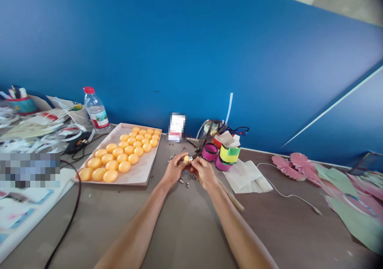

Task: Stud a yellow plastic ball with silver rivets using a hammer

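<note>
My left hand (175,169) is closed on a small yellowish round object (186,158) with shiny silver bits at its right side. Its exact kind is too small to tell. My right hand (205,172) meets it from the right, thumb and fingers pinched together at the silver bits; whatever sits between those fingertips is hidden. Several small shiny metal pieces (187,185) lie scattered on the table beneath and around both hands. Left of my hands, a shallow white box lid (139,174) holds rows of orange balls (124,166).
Behind my right hand stand a magenta ring (210,152) and a yellow-green container (229,154), with white paper (248,177) beside them. A bottle (97,111) stands behind the lid. A dark cable (78,193) crosses the left; pink and green paper (353,205) lies right.
</note>
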A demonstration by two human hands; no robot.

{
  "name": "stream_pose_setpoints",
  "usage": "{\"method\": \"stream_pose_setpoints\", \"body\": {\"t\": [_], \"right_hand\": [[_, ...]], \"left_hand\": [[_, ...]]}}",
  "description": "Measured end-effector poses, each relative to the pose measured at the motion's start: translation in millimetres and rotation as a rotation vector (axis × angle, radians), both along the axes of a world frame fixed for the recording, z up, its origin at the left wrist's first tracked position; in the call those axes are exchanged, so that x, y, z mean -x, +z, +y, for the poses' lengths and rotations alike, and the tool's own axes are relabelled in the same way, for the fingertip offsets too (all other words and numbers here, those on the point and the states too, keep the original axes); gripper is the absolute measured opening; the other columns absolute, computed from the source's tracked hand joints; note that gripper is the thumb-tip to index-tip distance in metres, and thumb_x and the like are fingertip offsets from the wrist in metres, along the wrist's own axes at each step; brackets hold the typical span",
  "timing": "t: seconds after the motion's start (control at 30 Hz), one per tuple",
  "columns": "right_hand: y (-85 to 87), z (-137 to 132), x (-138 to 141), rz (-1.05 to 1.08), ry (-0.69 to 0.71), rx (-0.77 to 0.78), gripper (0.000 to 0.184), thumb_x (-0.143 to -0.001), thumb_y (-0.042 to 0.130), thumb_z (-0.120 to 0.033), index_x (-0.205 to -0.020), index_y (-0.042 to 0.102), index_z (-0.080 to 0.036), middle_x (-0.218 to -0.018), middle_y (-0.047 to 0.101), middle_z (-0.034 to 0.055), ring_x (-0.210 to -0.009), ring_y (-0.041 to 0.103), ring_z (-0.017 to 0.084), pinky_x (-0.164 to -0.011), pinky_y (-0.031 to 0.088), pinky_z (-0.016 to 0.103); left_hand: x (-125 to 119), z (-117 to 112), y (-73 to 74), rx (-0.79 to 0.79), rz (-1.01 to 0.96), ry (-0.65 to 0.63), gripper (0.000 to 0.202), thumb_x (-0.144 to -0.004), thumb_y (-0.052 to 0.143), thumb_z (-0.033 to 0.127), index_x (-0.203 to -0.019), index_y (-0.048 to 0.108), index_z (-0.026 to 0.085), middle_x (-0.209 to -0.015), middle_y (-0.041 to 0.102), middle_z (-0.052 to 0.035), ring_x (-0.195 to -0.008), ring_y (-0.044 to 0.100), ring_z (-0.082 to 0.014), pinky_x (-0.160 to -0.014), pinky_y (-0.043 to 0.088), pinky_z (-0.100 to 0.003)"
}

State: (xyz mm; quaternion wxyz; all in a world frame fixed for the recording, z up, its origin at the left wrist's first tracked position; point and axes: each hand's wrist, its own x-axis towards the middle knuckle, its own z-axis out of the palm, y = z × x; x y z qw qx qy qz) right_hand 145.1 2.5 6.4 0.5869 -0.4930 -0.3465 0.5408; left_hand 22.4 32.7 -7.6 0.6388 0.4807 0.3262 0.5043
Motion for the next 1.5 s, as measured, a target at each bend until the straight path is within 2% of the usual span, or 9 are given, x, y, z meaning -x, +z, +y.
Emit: {"method": "stream_pose_setpoints", "body": {"t": [0.3, 0.47, 0.57, 0.7, 0.77, 0.9, 1.07, 1.27, 1.5], "right_hand": [[-4.6, 0.1, 3.1, -0.098, -0.048, 0.01, 0.025, -0.058, 0.067, -0.037, -0.064, 0.051, -0.019, -0.046, 0.051, -0.0056, -0.046, 0.046, 0.01, -0.049, 0.034, 0.022], [-5.0, 0.0, 4.2, -0.008, -0.027, 0.066, 0.027, -0.056, 0.068, -0.039, -0.063, 0.051, -0.019, -0.046, 0.052, -0.0047, -0.045, 0.045, 0.01, -0.047, 0.033, 0.023], [-3.6, 0.7, 4.0, 0.014, -0.025, 0.062, 0.027, -0.056, 0.069, -0.038, -0.063, 0.05, -0.02, -0.047, 0.05, -0.0053, -0.045, 0.044, 0.01, -0.047, 0.033, 0.022], [-3.0, 3.1, -1.1, 0.013, -0.055, -0.024, 0.027, -0.059, 0.065, -0.042, -0.063, 0.049, -0.02, -0.051, 0.049, -0.0056, -0.046, 0.043, 0.01, -0.05, 0.035, 0.024], [-4.1, 4.2, -6.5, -0.153, -0.124, -0.075, 0.025, -0.064, 0.061, -0.043, -0.066, 0.051, -0.02, -0.052, 0.049, -0.005, -0.048, 0.044, 0.011, -0.053, 0.037, 0.025], [-9.9, 4.0, -16.0, -0.765, -0.216, -0.206, 0.014, -0.072, 0.052, -0.03, -0.077, 0.059, -0.019, -0.072, 0.06, 0.0027, -0.071, 0.054, 0.017, -0.07, 0.041, 0.028], [-13.2, -2.2, -13.7, -1.311, -0.045, -0.303, 0.024, -0.077, 0.043, -0.015, -0.094, 0.059, -0.016, -0.096, 0.059, 0.0096, -0.093, 0.052, 0.019, -0.083, 0.038, 0.029], [-2.8, -8.0, -8.8, -1.613, 0.093, -0.155, 0.023, -0.081, 0.047, -0.022, -0.101, 0.058, -0.02, -0.104, 0.057, 0.0088, -0.1, 0.049, 0.02, -0.084, 0.033, 0.029], [-4.5, -7.3, -5.4, -1.717, 0.207, -0.094, 0.022, -0.082, 0.048, -0.028, -0.097, 0.062, -0.023, -0.1, 0.058, 0.0073, -0.099, 0.05, 0.021, -0.083, 0.03, 0.032]], "left_hand": [[2.3, 1.1, 0.4, -0.095, 0.12, 0.021, 0.038, -0.072, 0.06, 0.033, -0.105, 0.06, 0.016, -0.1, 0.062, -0.0091, -0.087, 0.059, -0.0194, -0.08, 0.048, -0.035], [2.2, 1.6, -2.4, -0.177, 0.179, 0.025, 0.033, -0.072, 0.06, 0.032, -0.103, 0.062, 0.018, -0.104, 0.062, -0.0081, -0.094, 0.057, -0.0205, -0.083, 0.046, -0.034], [-0.4, 0.0, -1.0, -0.084, 0.078, 0.016, 0.033, -0.07, 0.063, 0.031, -0.1, 0.062, 0.018, -0.099, 0.063, -0.0078, -0.087, 0.059, -0.0196, -0.079, 0.048, -0.033], [-2.5, -2.9, 5.9, 0.114, -0.175, -0.026, 0.038, -0.068, 0.066, 0.031, -0.102, 0.059, 0.017, -0.088, 0.065, -0.0059, -0.077, 0.061, -0.0173, -0.076, 0.049, -0.035], [-1.2, -3.8, 10.3, 0.2, -0.264, -0.058, 0.041, -0.067, 0.067, 0.03, -0.105, 0.056, 0.016, -0.086, 0.065, -0.0056, -0.073, 0.062, -0.0158, -0.076, 0.049, -0.034], [3.7, -3.9, 16.4, 0.274, -0.374, -0.1, 0.045, -0.067, 0.068, 0.027, -0.108, 0.053, 0.015, -0.085, 0.065, -0.0057, -0.071, 0.063, -0.0146, -0.074, 0.049, -0.031], [5.7, -3.2, 16.4, 0.25, -0.4, -0.091, 0.042, -0.068, 0.069, 0.027, -0.105, 0.052, 0.016, -0.083, 0.063, -0.0037, -0.069, 0.062, -0.0122, -0.068, 0.049, -0.025], [5.0, -2.1, 16.2, 0.247, -0.325, -0.016, 0.037, -0.066, 0.069, 0.027, -0.098, 0.054, 0.016, -0.08, 0.063, -0.0035, -0.063, 0.061, -0.0112, -0.061, 0.049, -0.023], [9.1, 0.6, 17.8, 0.21, -0.349, -0.002, 0.036, -0.067, 0.068, 0.028, -0.097, 0.054, 0.017, -0.079, 0.063, -0.0022, -0.063, 0.061, -0.0109, -0.061, 0.048, -0.024]]}}
